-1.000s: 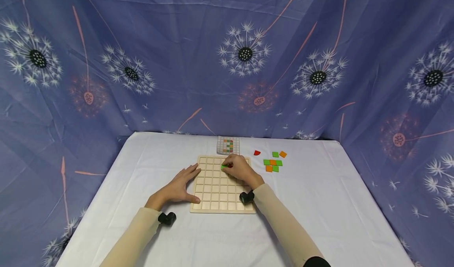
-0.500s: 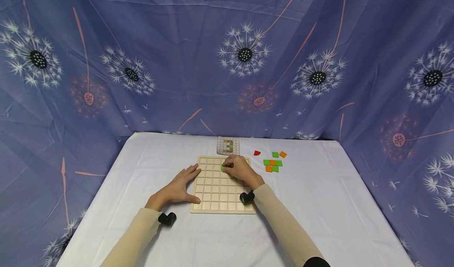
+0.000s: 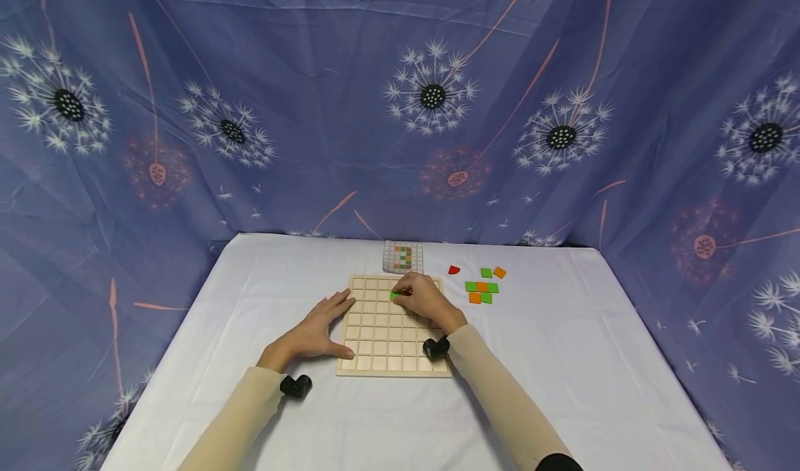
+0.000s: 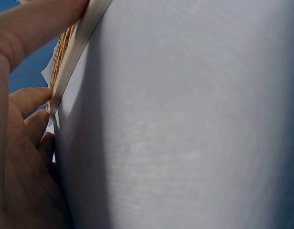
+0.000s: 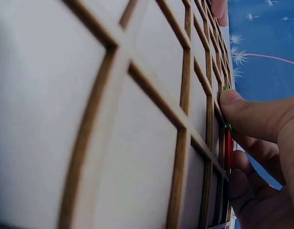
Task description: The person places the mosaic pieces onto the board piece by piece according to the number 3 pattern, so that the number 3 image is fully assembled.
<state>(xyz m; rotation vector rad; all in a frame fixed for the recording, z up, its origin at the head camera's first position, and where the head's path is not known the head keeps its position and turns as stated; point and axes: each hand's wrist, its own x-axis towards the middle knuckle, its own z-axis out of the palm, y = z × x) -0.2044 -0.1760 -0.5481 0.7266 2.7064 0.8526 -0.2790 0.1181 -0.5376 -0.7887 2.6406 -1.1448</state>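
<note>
A pale wooden grid board [image 3: 380,333] lies flat on the white-covered table. My left hand [image 3: 314,332] rests at its left side with fingers spread, fingertips at the upper left edge and thumb at the lower left. Over the upper part of the board, my right hand [image 3: 427,297] pinches a green square tile [image 3: 395,295] between thumb and fingers, right at a grid cell. Beside it a red piece [image 5: 228,148] sits in the grid, partly hidden under the right fingers. In the right wrist view the thumb presses at the green tile's edge.
Behind the board lies a pattern card [image 3: 403,257] with a small coloured grid. To the right are a red quarter-round piece [image 3: 453,270], several green tiles [image 3: 486,273] and several orange tiles [image 3: 499,272]. A blue dandelion-print curtain [image 3: 337,124] hangs round the table.
</note>
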